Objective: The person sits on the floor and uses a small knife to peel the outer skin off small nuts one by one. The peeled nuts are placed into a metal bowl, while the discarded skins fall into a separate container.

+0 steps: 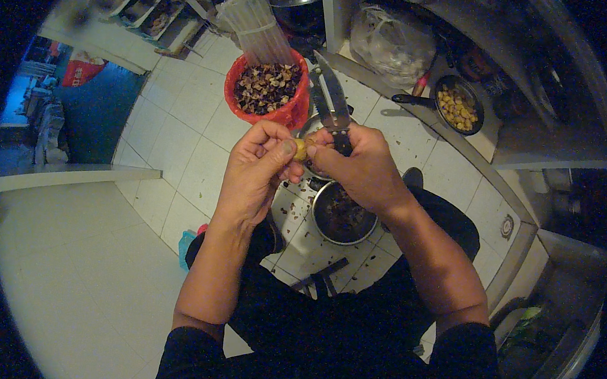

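Between the thumb and fingers of my left hand [255,169] is a small yellow peeled nut [300,150], probably a chestnut. My right hand [371,170] grips kitchen shears [335,101] by the dark handle, their blades spread and pointing away from me. The right thumb and fingertips also pinch at the nut's right side, where a brownish scrap shows. Below my hands, a metal pot [344,212] with dark contents stands on the floor. Another round metal vessel [312,124] is mostly hidden behind my hands.
Beyond my hands, a bin lined with a red bag [300,109] holds brown shells and a clear plastic bundle [260,30]. At right, a black-handled pan [460,105] contains yellow pieces beside a filled plastic bag [391,45]. Shell bits litter the tiled floor [192,153].
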The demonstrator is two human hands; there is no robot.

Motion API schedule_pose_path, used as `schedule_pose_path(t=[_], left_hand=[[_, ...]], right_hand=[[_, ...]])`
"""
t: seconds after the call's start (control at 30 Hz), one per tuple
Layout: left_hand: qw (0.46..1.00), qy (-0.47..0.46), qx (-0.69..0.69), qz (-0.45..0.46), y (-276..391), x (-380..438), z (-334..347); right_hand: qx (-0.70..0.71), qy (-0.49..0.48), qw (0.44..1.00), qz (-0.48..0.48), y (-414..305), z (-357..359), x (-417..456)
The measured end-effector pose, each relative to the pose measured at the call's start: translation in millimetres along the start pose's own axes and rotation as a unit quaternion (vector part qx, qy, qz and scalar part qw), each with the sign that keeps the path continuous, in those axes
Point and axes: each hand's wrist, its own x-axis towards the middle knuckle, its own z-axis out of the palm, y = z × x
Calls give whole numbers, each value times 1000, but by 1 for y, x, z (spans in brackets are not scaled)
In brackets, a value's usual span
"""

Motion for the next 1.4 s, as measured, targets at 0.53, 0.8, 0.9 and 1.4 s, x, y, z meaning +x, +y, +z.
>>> schedule_pose_path(t=[0.53, 0.8, 0.9, 1.4], left_hand=[[999, 0, 21, -28, 6, -2, 5], [990, -34, 125, 53, 5, -4, 8], [990, -32, 128, 45, 6, -3, 7], [995, -37, 68, 65, 1, 0, 7]], right_hand=[[12, 1, 1000, 14, -9, 1, 0], [33, 3, 999, 9, -4, 4, 0], [36, 0, 999, 16, -13, 2, -2], [42, 80, 995, 52, -12, -6, 3]])
